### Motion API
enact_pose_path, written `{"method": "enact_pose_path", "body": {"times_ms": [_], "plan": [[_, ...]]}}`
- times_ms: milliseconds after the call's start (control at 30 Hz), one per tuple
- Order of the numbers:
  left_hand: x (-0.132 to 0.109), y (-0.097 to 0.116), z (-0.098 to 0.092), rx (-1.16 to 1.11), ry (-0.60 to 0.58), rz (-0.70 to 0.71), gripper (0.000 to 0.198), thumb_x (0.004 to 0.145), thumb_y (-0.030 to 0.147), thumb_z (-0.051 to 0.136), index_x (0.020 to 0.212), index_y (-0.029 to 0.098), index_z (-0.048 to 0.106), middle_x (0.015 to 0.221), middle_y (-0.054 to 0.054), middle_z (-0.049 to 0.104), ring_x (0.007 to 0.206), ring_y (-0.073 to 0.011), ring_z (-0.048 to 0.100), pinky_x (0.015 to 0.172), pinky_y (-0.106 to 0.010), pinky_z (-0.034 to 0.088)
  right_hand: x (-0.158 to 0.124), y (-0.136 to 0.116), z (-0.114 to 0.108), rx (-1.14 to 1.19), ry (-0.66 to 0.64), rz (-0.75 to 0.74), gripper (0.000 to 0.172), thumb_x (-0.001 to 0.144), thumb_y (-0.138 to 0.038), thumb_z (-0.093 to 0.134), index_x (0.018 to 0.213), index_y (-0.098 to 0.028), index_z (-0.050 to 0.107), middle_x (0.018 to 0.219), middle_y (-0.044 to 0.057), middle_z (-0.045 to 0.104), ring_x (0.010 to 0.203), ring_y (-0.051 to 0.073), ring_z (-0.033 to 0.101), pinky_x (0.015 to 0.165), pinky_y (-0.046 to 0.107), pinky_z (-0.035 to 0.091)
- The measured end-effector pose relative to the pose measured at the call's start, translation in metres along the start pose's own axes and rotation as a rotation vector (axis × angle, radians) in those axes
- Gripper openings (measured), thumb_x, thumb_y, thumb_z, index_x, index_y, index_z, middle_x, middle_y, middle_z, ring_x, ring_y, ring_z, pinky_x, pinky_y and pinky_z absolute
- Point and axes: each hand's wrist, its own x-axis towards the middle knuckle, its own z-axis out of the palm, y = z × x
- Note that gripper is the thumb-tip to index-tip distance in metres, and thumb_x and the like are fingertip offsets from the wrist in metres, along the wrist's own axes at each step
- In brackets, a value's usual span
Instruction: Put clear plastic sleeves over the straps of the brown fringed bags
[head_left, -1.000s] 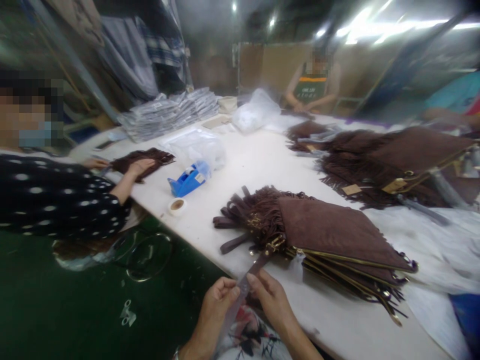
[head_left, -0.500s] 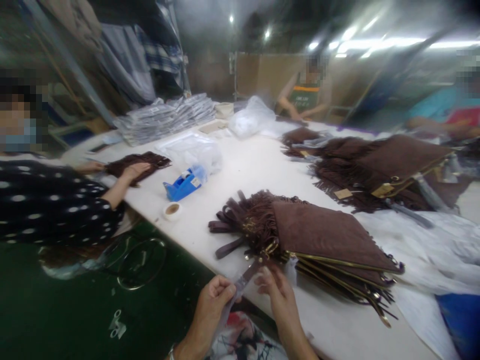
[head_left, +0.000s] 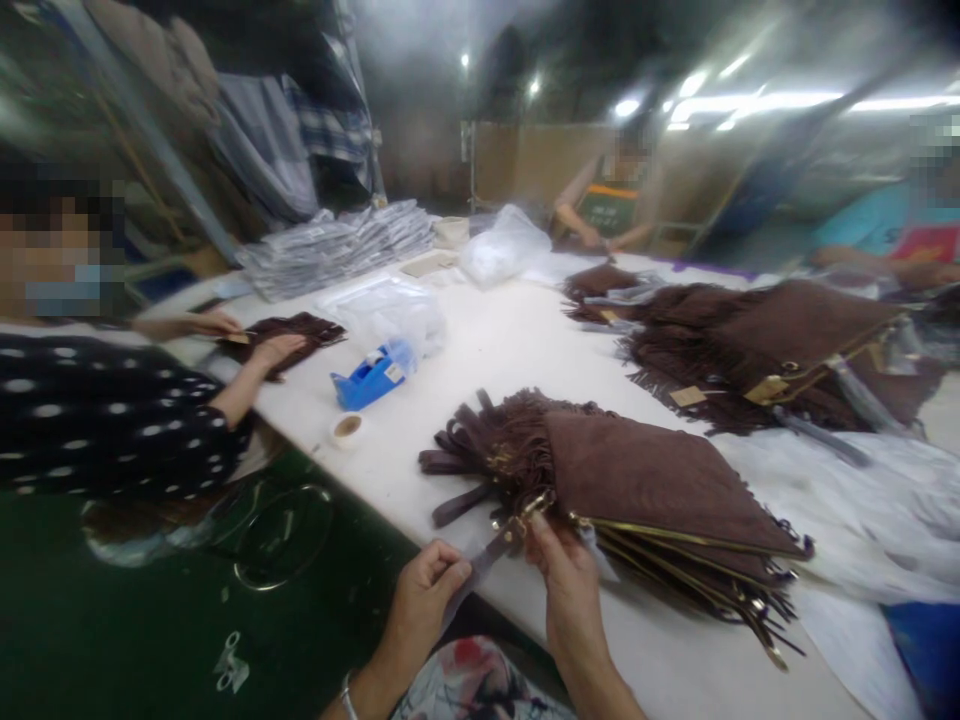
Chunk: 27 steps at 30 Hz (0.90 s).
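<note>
A stack of brown suede fringed bags (head_left: 645, 480) with gold zips lies on the white table (head_left: 517, 340) in front of me. A brown strap (head_left: 480, 565) in a clear sleeve runs from the top bag's gold clasp down toward me. My left hand (head_left: 427, 590) is closed on the strap's lower part. My right hand (head_left: 559, 570) pinches the strap's upper end at the gold clasp by the table's near edge.
A blue tape dispenser (head_left: 371, 375) and a tape roll (head_left: 347, 428) sit at the left. A person in a dotted black top (head_left: 112, 420) handles a fringed piece (head_left: 289, 330). More brown bags (head_left: 772, 350), plastic bags (head_left: 502, 245) and stacked packets (head_left: 337, 245) lie beyond. Other people sit at the far side.
My right hand has slid up the strap to the gold clasp at the bag. My left hand stayed low on the strap. The view shifted slightly.
</note>
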Motion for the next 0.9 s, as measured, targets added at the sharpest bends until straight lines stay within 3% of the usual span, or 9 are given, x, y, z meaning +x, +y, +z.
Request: {"method": "enact_pose_path", "body": {"times_ms": [200, 400, 667, 900], "plan": [[0.018, 0.010, 0.037, -0.235, -0.039, -0.054, 0.025, 0.078, 0.036, 0.072, 0.077, 0.015, 0.058, 0.065, 0.000, 0.063, 0.057, -0.0113, 0.053, 0.057, -0.021, 0.038, -0.002, -0.004, -0.008, -0.146, -0.012, -0.063, 0.030, 0.081, -0.045, 0.066, 0.090, -0.016, 0.067, 0.082, 0.001, 0.063, 0.071, 0.013, 0.050, 0.060, 0.024, 0.040], [0.023, 0.018, 0.061, -0.271, -0.040, -0.038, 0.024, 0.079, 0.035, 0.071, 0.081, 0.014, 0.058, 0.073, -0.005, 0.068, 0.063, -0.0138, 0.059, 0.061, -0.023, 0.041, -0.003, -0.010, -0.012, -0.230, -0.026, -0.094, 0.030, 0.083, -0.047, 0.062, 0.079, -0.018, 0.063, 0.068, -0.002, 0.057, 0.064, 0.013, 0.049, 0.058, 0.023, 0.040], [0.021, 0.022, 0.066, -0.248, -0.024, -0.033, 0.024, 0.081, 0.036, 0.067, 0.082, 0.015, 0.057, 0.072, -0.005, 0.068, 0.065, -0.0156, 0.061, 0.064, -0.025, 0.044, -0.023, -0.022, -0.027, -0.559, -0.168, -0.152, 0.037, 0.092, -0.048, 0.047, 0.108, -0.018, 0.061, 0.078, 0.002, 0.065, 0.064, 0.016, 0.059, 0.060, 0.024, 0.046], [0.023, 0.023, 0.067, -0.154, 0.010, 0.013, 0.022, 0.081, 0.035, 0.067, 0.083, 0.015, 0.058, 0.071, -0.002, 0.064, 0.064, -0.0134, 0.055, 0.060, -0.022, 0.040, -0.027, -0.050, -0.019, -1.137, -0.173, -0.524, 0.026, 0.096, -0.036, 0.040, 0.090, -0.022, 0.061, 0.069, 0.001, 0.062, 0.059, 0.017, 0.059, 0.057, 0.025, 0.039]]}}
